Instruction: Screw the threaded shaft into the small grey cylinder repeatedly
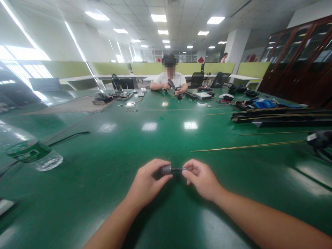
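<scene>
Low in the middle of the view, a short grey cylinder (166, 169) lies sideways above the green table (116, 193). My left hand (149, 180) grips it between thumb and fingers. From its right end a thin dark rod (176, 169) sticks out, level with the table. The fingertips of my right hand (199, 178) are pinched on the rod's far end, which looks like a drill bit tip. The fingers partly cover both ends, so I cannot tell whether the rod and cylinder are one piece.
At left lies a clear plastic bottle (33, 148) with a green label, near a black cable (68, 137). Thin brass-coloured rods (246, 146) and long black channels (285, 117) lie at right. Across the table, a person (169, 77) holds a power drill (171, 83) among scattered parts.
</scene>
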Available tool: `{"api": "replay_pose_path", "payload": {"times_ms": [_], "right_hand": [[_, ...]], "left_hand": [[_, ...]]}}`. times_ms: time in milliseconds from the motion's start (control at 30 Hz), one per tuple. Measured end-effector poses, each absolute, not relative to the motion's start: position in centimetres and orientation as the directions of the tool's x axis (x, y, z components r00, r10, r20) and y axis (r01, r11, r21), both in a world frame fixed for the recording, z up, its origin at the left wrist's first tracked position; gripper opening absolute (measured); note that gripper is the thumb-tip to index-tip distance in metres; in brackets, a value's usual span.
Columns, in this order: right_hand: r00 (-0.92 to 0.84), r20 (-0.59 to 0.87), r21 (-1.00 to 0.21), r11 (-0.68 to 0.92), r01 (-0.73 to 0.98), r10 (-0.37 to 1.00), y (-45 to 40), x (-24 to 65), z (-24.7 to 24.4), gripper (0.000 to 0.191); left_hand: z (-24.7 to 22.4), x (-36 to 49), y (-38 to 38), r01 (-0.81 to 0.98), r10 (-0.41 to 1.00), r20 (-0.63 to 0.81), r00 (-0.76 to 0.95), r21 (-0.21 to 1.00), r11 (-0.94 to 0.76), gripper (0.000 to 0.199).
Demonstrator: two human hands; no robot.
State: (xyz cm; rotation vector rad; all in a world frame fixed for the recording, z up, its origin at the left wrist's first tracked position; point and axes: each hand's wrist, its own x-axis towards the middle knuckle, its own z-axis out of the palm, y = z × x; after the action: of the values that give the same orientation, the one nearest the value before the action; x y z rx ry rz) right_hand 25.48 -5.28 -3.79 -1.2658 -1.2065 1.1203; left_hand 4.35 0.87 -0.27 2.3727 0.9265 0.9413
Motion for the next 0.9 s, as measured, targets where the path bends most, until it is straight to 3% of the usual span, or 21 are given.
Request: {"api": "replay_pose_path", "payload": {"times_ms": [433,533,600,700,800,900], "right_hand": [[0.086,0.043,-0.999,0.045,-0.021,0.995,-5.0,25.7,-3.8,0.02],[0.059,0.036,-0.996,0.041,-0.082,0.998,-5.1,25.7,-3.8,0.034],[0.049,0.019,-0.992,0.025,-0.126,0.999,-5.1,25.7,-3.8,0.044],[0.041,0.002,-0.984,0.009,-0.175,0.999,-5.1,25.6,-4.0,0.051],[0.031,0.003,-0.982,0.009,-0.191,1.0,-5.0,25.6,-4.2,0.053],[0.02,0.011,-0.982,0.015,-0.19,1.0,-4.9,25.5,-4.2,0.053]], "left_hand": [[0.3,3.8,1.2,0.477,0.745,0.421,0.517,0.581,-0.66,0.023],[0.5,3.2,1.8,0.538,0.815,0.409,0.411,0.613,-0.579,0.028],[0.7,3.0,2.3,0.54,0.889,0.362,0.28,0.706,-0.458,0.036],[1.5,2.9,2.7,0.285,0.973,0.219,0.076,0.93,-0.232,0.048],[2.6,2.0,2.5,-0.047,0.998,0.06,-0.003,0.997,-0.06,0.05],[3.6,-1.2,1.3,-0.02,1.0,-0.027,0.008,0.999,0.027,0.048]]}}
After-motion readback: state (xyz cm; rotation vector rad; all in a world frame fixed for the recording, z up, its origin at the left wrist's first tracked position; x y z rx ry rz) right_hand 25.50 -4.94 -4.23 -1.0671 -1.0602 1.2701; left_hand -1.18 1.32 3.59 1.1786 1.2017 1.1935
